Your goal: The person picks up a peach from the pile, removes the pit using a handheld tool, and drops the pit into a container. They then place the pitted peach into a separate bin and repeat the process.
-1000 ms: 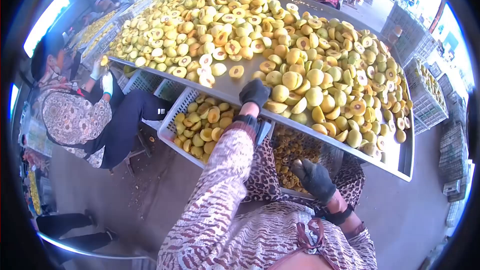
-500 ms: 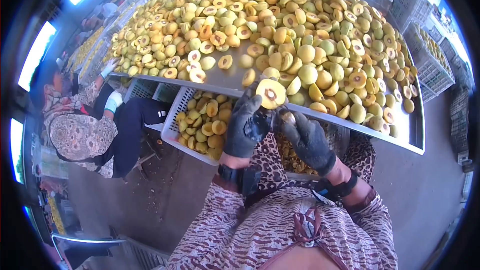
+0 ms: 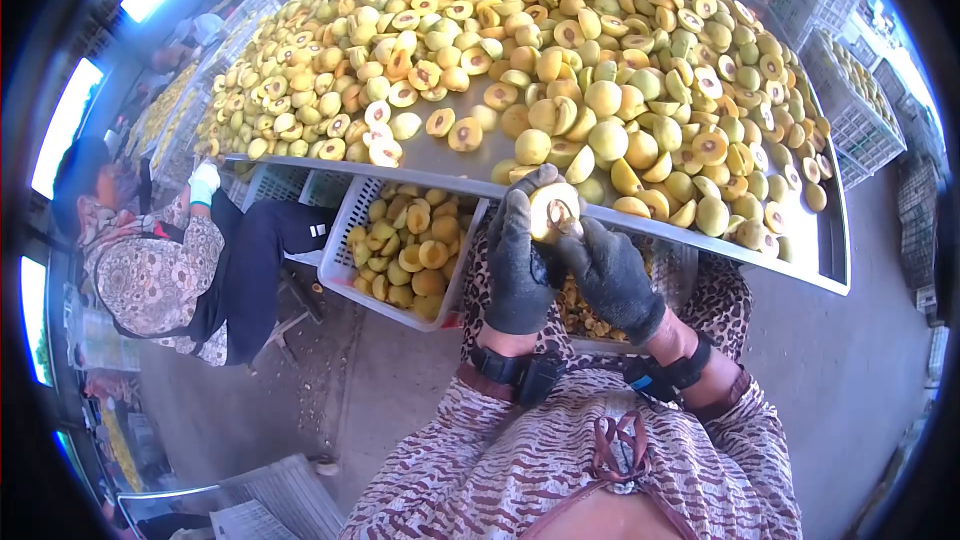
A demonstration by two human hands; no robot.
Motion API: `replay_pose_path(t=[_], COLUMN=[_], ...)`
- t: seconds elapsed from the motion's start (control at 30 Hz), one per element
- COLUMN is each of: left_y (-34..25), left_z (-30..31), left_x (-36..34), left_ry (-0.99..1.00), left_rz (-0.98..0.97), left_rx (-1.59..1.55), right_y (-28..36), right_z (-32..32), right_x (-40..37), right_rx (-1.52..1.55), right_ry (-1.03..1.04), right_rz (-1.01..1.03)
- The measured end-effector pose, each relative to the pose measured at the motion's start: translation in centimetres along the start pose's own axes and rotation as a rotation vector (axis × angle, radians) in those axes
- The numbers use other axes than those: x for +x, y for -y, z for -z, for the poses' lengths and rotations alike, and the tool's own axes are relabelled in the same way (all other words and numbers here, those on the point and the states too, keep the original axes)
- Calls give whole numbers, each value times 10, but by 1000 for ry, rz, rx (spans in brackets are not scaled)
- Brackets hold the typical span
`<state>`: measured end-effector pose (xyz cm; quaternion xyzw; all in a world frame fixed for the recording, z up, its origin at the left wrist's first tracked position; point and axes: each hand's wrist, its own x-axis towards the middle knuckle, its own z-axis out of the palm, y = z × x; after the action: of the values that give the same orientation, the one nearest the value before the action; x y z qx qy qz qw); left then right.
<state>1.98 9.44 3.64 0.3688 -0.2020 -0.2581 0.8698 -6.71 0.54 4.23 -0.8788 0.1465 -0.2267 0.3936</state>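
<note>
My left hand (image 3: 522, 265), in a dark grey glove, grips a yellow peach half (image 3: 548, 208) with its cut face turned up and the brown pit hollow showing. Close against it is my right hand (image 3: 617, 275), also gloved, its fingers closed at the cut face. A small pale, shiny thing shows at those fingertips, too small and covered to name. Both hands are at the near rim of a metal table (image 3: 430, 155) heaped with peach halves (image 3: 605, 98). Below them, pit scraps (image 3: 583, 315) lie in a container partly hidden by my hands.
A white plastic crate (image 3: 345, 225) of peach halves stands left of my knees, under the table edge. Further left sits a co-worker (image 3: 165, 265) in a patterned top, wearing gloves. Stacked crates (image 3: 855, 105) stand at the right.
My hands have come together; the right fingers now reach the peach half's cut face, which has tilted. Another half lies on the bare metal of the table. The co-worker's arm has shifted.
</note>
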Motion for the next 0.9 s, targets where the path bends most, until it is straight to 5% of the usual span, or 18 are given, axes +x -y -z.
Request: replay_pose_path(t=[0.27, 0.37, 0.43, 0.5, 0.6, 0.9], left_y=[7, 0, -10, -14, 6, 20], left_z=[-2, -12, -28, -23, 5, 24], left_x=[2, 6, 2, -4, -6, 0], left_ry=[-80, 145, 83, 173, 35, -83], left_rz=[89, 97, 19, 51, 268, 517], left_rx=[-107, -199, -58, -67, -93, -71], right_y=[-2, -14, -10, -4, -19, -4], right_z=[-5, -2, 21, 26, 20, 34], right_x=[-14, -7, -2, -3, -18, -19], right_rx=[-37, 234, 1005, 924, 216, -209], right_ry=[-74, -162, 153, 148, 73, 130], right_rz=[45, 60, -592, -577, -166, 16])
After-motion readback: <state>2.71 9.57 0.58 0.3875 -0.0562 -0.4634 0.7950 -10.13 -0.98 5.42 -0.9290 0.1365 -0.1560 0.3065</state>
